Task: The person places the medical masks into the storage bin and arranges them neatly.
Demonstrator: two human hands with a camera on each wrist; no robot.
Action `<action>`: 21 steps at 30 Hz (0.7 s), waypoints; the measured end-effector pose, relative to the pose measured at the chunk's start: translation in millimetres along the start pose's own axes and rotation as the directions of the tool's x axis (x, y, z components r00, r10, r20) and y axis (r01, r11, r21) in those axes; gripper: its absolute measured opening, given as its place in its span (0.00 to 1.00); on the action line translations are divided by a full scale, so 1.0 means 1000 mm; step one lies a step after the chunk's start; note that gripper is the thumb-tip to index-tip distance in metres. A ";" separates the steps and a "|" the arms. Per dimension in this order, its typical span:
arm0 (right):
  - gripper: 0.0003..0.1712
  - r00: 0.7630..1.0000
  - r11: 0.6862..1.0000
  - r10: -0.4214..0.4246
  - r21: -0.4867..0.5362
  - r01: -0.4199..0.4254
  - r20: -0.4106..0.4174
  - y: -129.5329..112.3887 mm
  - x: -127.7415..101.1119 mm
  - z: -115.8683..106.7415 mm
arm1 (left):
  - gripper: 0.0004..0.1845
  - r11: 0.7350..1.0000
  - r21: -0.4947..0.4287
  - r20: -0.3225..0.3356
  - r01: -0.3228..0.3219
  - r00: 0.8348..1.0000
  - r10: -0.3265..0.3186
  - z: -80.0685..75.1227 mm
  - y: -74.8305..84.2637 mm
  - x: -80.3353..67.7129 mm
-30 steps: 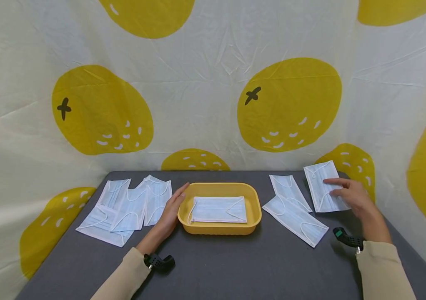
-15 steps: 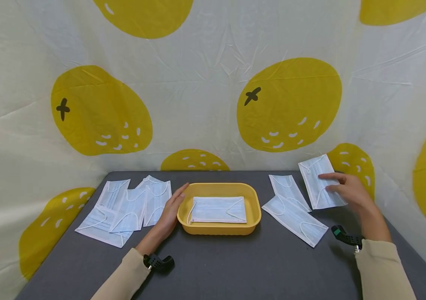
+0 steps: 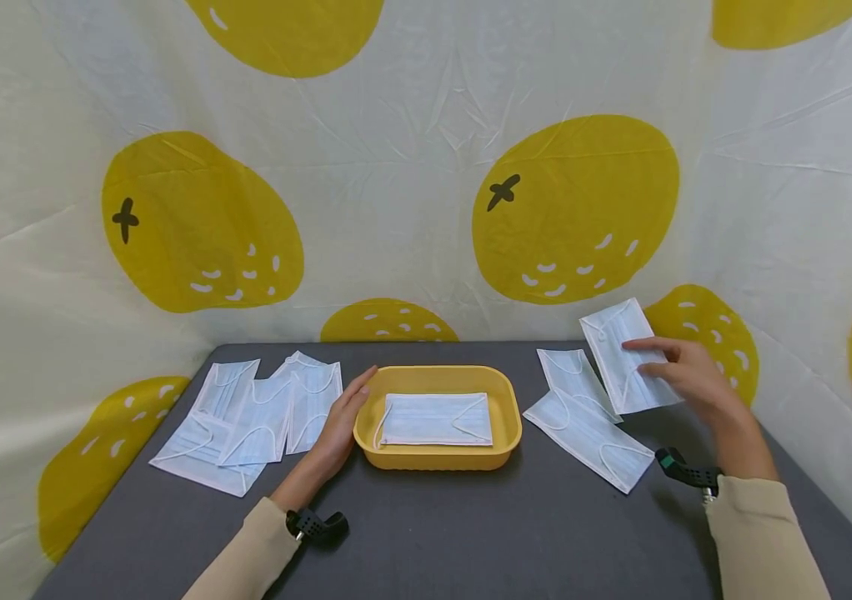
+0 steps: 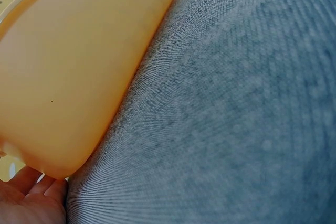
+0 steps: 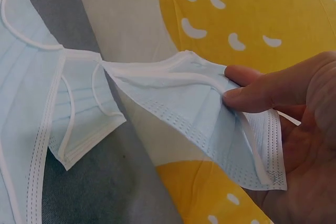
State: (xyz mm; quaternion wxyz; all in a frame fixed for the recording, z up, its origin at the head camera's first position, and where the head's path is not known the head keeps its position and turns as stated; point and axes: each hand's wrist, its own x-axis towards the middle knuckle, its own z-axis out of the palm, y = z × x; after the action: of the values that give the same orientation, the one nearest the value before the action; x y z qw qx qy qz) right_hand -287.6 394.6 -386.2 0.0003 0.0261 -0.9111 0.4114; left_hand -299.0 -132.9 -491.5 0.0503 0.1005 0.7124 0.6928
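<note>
Pinched a face mask (image 3: 624,357) between thumb and fingers of the right hand (image 3: 684,379), lifted clear of the table. Left hand (image 3: 341,421) flat-fingered against the yellow tray (image 3: 510,412). Next, likely: carry leftward, lay flat inside.

The backdrop cloth (image 3: 411,167) is cream-white, printed with big mustard-yellow oranges that carry black stem marks and small white dashes. The table (image 3: 471,533) is dark grey with a fine weave. On it the tray (image 3: 437,454) is warm yellow. The face masks (image 3: 261,412) are pale blue with white ear loops and white edging. Both sleeves (image 3: 764,542) are beige.
</note>
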 end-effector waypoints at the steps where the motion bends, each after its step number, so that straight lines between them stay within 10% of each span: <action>1: 0.27 1.000 1.000 -0.002 0.003 0.002 -0.001 -0.002 0.000 0.001 | 0.27 1.000 0.002 0.000 0.000 1.000 0.000 0.000 0.000 0.000; 21: 0.25 0.995 0.994 -0.101 0.041 0.101 -0.013 -0.007 0.004 0.009 | 0.27 1.000 0.030 -0.005 0.002 1.000 -0.002 0.002 -0.001 0.000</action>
State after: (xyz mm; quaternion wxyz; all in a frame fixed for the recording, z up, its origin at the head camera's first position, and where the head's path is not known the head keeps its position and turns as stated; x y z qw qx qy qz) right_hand -291.3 382.8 -386.7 0.0256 0.0698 -0.8999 0.4297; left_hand -299.0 -131.1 -492.7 0.0477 0.0991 0.7230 0.6821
